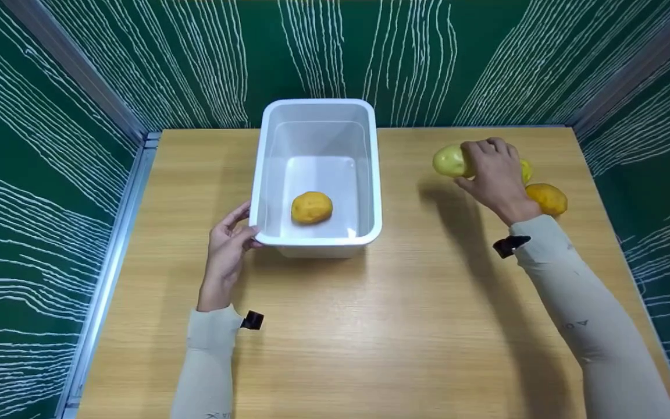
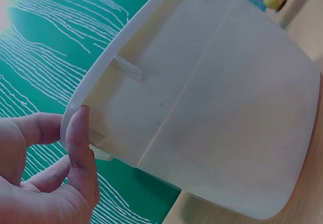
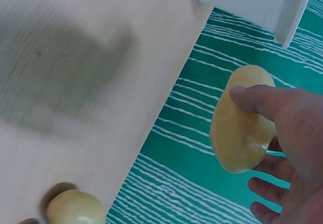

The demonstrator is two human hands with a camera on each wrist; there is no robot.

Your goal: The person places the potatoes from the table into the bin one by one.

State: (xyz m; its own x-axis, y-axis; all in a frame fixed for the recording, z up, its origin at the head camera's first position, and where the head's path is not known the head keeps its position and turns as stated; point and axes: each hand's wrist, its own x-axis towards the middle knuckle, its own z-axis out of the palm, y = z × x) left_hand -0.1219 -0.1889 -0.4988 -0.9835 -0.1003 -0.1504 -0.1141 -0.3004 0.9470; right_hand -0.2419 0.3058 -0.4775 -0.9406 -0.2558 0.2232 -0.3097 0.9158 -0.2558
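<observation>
A deep white plastic bin point(image 1: 317, 240) stands on the table, with one orange-yellow mango point(image 1: 312, 208) lying inside. My left hand point(image 1: 227, 256) pinches the bin's rim at its near left corner, thumb on one side and fingers on the other, as the left wrist view shows. To the right of the bin, my right hand point(image 1: 495, 177) grips a pale yellow-green mango point(image 3: 242, 123) above the table, its shadow falling below. Behind that hand lie a yellow fruit point(image 1: 526, 171), mostly hidden, and another orange-yellow mango point(image 1: 546, 199).
The wooden table point(image 1: 323, 337) ends at a green wall point(image 1: 358, 58) with white wavy lines, which also closes in both sides. A metal frame rail point(image 1: 108, 262) runs along the left edge. Bare wood lies between the bin and the right-hand fruit.
</observation>
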